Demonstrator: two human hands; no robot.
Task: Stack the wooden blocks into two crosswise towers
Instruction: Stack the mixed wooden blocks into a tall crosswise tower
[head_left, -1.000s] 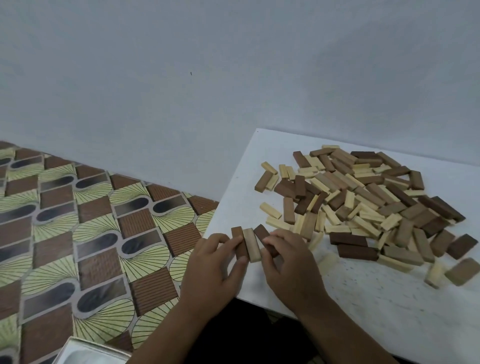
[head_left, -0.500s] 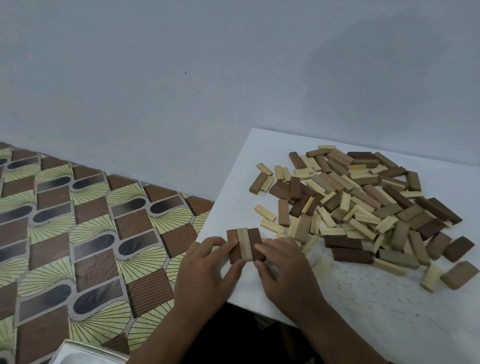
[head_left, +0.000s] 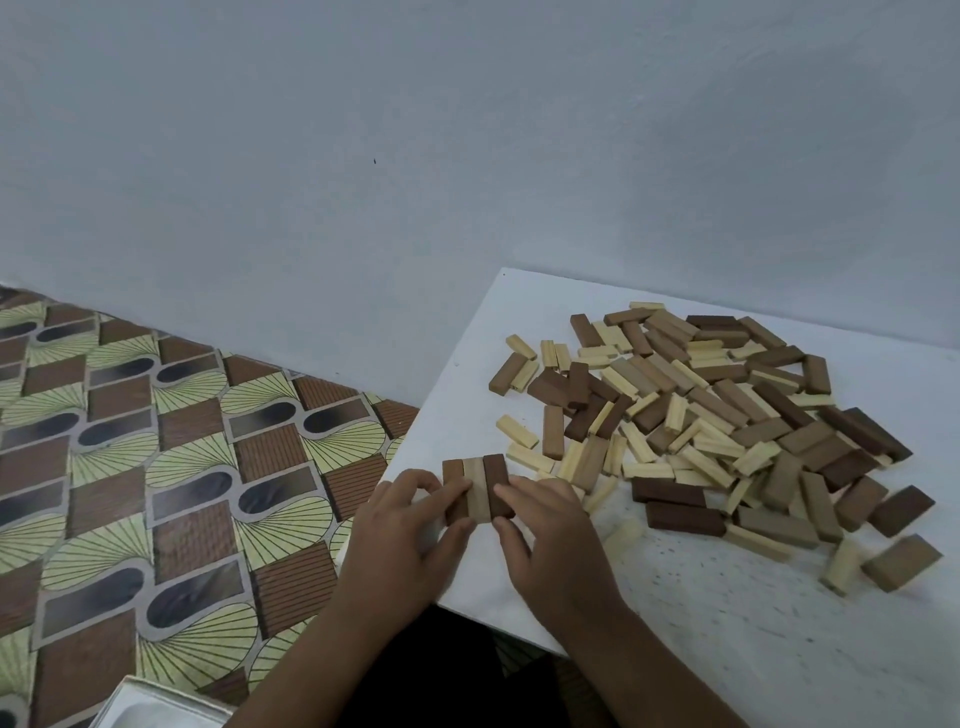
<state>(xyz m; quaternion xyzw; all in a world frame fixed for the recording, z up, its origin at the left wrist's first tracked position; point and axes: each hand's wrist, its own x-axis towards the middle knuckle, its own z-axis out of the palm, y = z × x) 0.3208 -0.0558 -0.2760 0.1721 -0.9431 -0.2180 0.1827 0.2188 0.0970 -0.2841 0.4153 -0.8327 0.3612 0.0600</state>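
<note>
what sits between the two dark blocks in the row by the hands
One pale block, flush against the dark blocks either side, in the head view.

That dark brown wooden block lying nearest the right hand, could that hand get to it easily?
Probably yes. The dark brown wooden block lies flat on the white table beside the right hand, nothing between.

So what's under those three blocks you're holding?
Just the white table. The three blocks lie flat on it, side by side, as a single layer. The left hand and right hand cover their near ends, so that part can't be seen.
</note>
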